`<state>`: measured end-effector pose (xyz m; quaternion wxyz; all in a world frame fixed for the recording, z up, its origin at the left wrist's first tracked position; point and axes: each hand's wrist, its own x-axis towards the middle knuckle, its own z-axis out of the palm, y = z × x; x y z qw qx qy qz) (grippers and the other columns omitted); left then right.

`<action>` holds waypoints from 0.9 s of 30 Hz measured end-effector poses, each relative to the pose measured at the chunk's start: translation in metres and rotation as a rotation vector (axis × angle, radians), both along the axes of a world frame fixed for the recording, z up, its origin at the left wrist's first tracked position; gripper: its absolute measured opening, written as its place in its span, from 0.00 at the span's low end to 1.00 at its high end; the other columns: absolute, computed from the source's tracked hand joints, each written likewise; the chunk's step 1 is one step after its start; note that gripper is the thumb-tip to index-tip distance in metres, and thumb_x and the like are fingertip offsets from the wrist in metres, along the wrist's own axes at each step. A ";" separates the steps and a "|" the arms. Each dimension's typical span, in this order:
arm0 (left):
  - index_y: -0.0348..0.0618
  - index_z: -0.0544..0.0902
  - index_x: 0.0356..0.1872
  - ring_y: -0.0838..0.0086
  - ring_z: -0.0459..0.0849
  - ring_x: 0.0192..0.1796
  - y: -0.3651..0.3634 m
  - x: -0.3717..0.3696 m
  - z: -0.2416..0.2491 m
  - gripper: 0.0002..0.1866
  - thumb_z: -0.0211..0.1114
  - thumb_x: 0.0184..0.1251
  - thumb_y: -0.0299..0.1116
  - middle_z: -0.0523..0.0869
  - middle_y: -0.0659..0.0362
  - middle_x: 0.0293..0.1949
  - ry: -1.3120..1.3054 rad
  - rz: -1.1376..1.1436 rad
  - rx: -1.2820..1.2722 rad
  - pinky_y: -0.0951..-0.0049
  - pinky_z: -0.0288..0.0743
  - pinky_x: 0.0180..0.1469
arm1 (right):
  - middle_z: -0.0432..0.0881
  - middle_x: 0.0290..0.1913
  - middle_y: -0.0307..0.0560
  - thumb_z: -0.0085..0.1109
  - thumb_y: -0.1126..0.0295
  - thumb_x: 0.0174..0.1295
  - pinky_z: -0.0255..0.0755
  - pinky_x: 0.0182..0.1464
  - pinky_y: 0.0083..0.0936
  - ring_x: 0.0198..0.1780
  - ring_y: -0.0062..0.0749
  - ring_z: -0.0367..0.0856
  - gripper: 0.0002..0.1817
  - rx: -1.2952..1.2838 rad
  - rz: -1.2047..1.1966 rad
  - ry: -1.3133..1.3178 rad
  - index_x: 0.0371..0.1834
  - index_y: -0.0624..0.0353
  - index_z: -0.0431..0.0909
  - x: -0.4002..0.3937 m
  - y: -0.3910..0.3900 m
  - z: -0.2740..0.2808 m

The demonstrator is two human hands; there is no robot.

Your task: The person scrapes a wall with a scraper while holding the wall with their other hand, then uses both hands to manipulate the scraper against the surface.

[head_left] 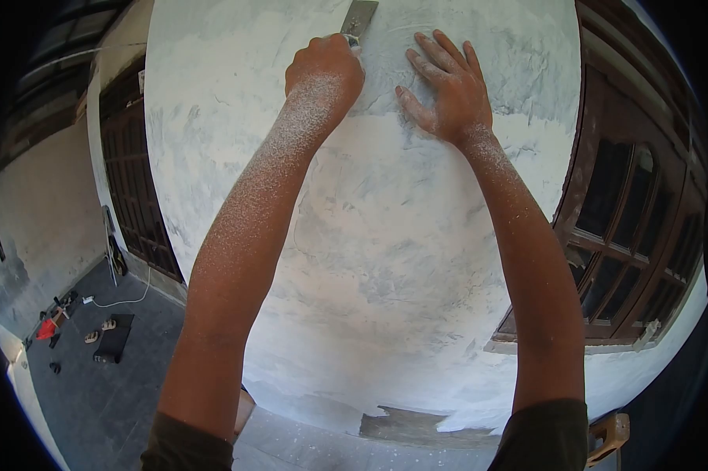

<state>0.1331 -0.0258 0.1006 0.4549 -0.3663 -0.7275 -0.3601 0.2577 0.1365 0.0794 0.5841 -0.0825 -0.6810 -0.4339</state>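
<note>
My left hand point(326, 72), raised high at the wall, is wrapped round the handle of a putty knife point(360, 19). Its flat metal blade points up against the wall surface, and most of the handle is hidden in my fist. To its right, my right hand point(452, 90) rests on the wall with fingers spread and nothing in it. White dust coats both hands and my left forearm. The wall point(385, 243) carries patchy white and grey plaster with trowel marks; a bare grey strip shows near its foot.
A brown wooden window point(620, 212) with glass panes is at the right. A dark door point(138, 169) stands at the left. On the grey tiled floor point(126, 392) lie a dark mat point(114, 337), sandals, a white cable point(130, 301) and a red item point(46, 329). A wooden piece point(609, 438) is lower right.
</note>
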 end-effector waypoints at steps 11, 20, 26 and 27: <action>0.38 0.84 0.56 0.54 0.91 0.49 -0.001 0.001 0.004 0.19 0.61 0.75 0.41 0.90 0.44 0.47 -0.001 0.017 -0.030 0.54 0.86 0.52 | 0.70 0.76 0.42 0.64 0.40 0.61 0.35 0.84 0.53 0.81 0.38 0.58 0.34 0.005 0.003 -0.014 0.67 0.44 0.80 0.000 -0.001 0.001; 0.39 0.84 0.58 0.54 0.91 0.51 0.002 0.015 -0.003 0.18 0.60 0.75 0.38 0.89 0.44 0.50 -0.019 -0.013 -0.048 0.54 0.85 0.53 | 0.70 0.76 0.41 0.64 0.40 0.61 0.35 0.84 0.52 0.81 0.38 0.58 0.34 -0.003 0.010 -0.021 0.67 0.44 0.80 0.000 -0.002 -0.003; 0.39 0.84 0.57 0.54 0.90 0.51 0.003 0.010 0.023 0.17 0.61 0.75 0.36 0.89 0.45 0.49 0.013 -0.081 0.035 0.55 0.85 0.53 | 0.70 0.76 0.41 0.65 0.41 0.60 0.35 0.84 0.52 0.81 0.38 0.58 0.34 -0.006 0.002 -0.009 0.67 0.44 0.80 -0.001 -0.002 -0.001; 0.39 0.84 0.57 0.54 0.90 0.51 0.003 0.012 0.021 0.17 0.61 0.75 0.36 0.89 0.45 0.49 0.015 -0.083 0.035 0.55 0.85 0.53 | 0.70 0.76 0.41 0.65 0.41 0.60 0.36 0.84 0.52 0.81 0.38 0.58 0.34 -0.006 0.002 -0.009 0.67 0.45 0.81 -0.001 -0.003 -0.001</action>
